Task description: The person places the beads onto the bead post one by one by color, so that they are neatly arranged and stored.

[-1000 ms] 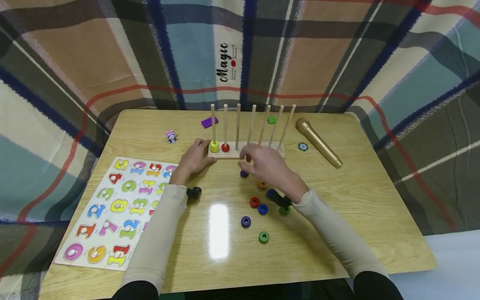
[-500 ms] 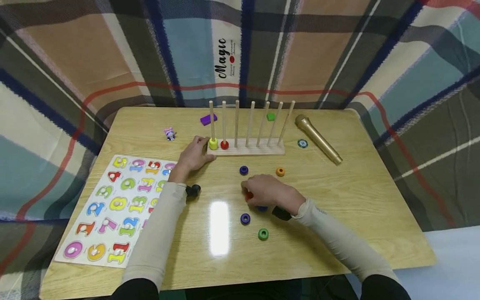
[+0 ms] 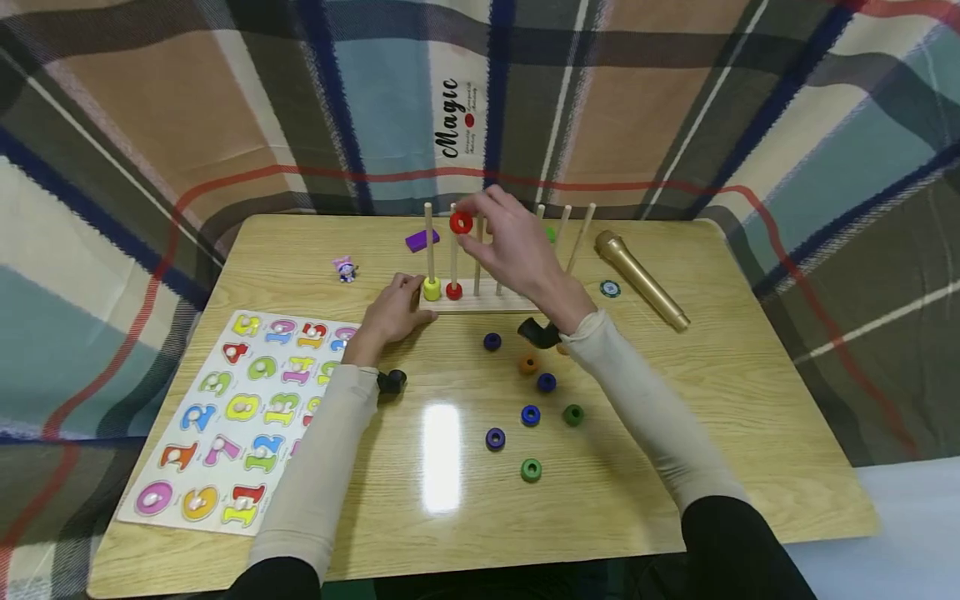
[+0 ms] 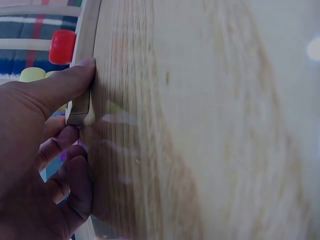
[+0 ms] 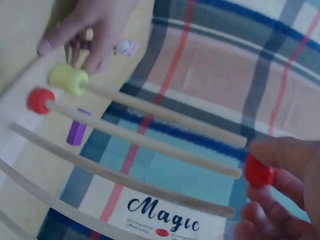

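My right hand (image 3: pixel 517 246) pinches a red ring (image 3: pixel 461 222) between thumb and fingers near the top of the second peg (image 3: pixel 453 250). In the right wrist view this red ring (image 5: pixel 258 171) is close to that peg's tip; whether it touches cannot be told. The left hand (image 3: pixel 392 314) grips the left end of the wooden peg stand (image 3: pixel 472 305), its thumb on the front edge in the left wrist view. Yellow beads (image 3: pixel 431 288) sit low on the first peg, and a red ring (image 3: pixel 453 291) lies at the foot of the second.
Several loose rings, such as a green ring (image 3: pixel 531 470) and a purple ring (image 3: pixel 495 439), lie before the stand. A number puzzle board (image 3: pixel 172 487) is at left. A gold microphone (image 3: pixel 641 279), a round chip (image 3: pixel 610 288), a purple block (image 3: pixel 422 240) and a small figurine (image 3: pixel 345 268) surround it.
My right hand went from the stand down to the loose rings, took hold of a red one, and raised it to the second peg's top. The left hand stays on the stand's end.
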Available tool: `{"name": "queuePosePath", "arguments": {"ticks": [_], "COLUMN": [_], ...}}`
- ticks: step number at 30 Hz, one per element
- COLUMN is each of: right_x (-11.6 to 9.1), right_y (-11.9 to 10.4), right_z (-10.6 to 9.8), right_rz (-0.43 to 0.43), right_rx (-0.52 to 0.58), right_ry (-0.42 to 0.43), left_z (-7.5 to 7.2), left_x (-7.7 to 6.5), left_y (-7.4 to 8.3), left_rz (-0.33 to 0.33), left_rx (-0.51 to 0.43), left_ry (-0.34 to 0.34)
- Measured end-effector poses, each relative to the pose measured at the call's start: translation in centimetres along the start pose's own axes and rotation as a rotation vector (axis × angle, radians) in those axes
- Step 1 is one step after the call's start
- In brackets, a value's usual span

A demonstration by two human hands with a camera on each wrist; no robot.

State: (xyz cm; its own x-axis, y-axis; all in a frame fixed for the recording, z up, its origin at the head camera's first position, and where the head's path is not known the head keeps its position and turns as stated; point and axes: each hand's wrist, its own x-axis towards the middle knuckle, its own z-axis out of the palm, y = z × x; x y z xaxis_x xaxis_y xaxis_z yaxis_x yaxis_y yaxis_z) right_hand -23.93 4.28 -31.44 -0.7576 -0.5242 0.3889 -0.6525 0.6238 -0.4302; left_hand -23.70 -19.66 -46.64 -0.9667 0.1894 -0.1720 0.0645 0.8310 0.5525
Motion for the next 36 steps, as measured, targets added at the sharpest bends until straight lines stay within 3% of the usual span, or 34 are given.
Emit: {"name": "queuePosePath", "arguments": {"ticks": [3,6,13,19,25,29,33,36], "right_x": [1.7,2.6,3.2,3.3,3.1,2.4,0.7,-1.3], "right_y": [0.0,0.0,-0.2,-0.1,-0.1,0.2,0.7,1.5], "right_z": [0.1,0.3,0.3,0.6,0.8,0.8,0.7,1.1], "right_rz": [-0.011,0.022,0.095,0.117,0.113,0.093,0.019,-0.038], "right_rx": [-0.054,-0.082,-0.105,-0.121,-0.113,-0.076,0.002,-0.003], "right_ry": [0.048,0.034,-0.038,-0.091,-0.091,-0.060,0.065,0.123], "left_z": [0.1,0.0,-0.1,0.0,0.0,0.0,0.0,0.0], "left_x": [0.1,0.0,0.0,0.0,0.0,-0.1,-0.1,0.0], "left_y": [-0.1,-0.1,0.1,0.0,-0.2,-0.3,-0.3,-0.2], "left_rz": [-0.004,-0.009,-0.012,-0.017,-0.019,-0.017,-0.012,-0.009], "left_rx": [0.010,0.013,0.006,-0.001,-0.016,-0.012,-0.001,0.005], "left_ry": [0.002,-0.002,0.003,-0.005,0.003,0.005,0.001,-0.004]}}
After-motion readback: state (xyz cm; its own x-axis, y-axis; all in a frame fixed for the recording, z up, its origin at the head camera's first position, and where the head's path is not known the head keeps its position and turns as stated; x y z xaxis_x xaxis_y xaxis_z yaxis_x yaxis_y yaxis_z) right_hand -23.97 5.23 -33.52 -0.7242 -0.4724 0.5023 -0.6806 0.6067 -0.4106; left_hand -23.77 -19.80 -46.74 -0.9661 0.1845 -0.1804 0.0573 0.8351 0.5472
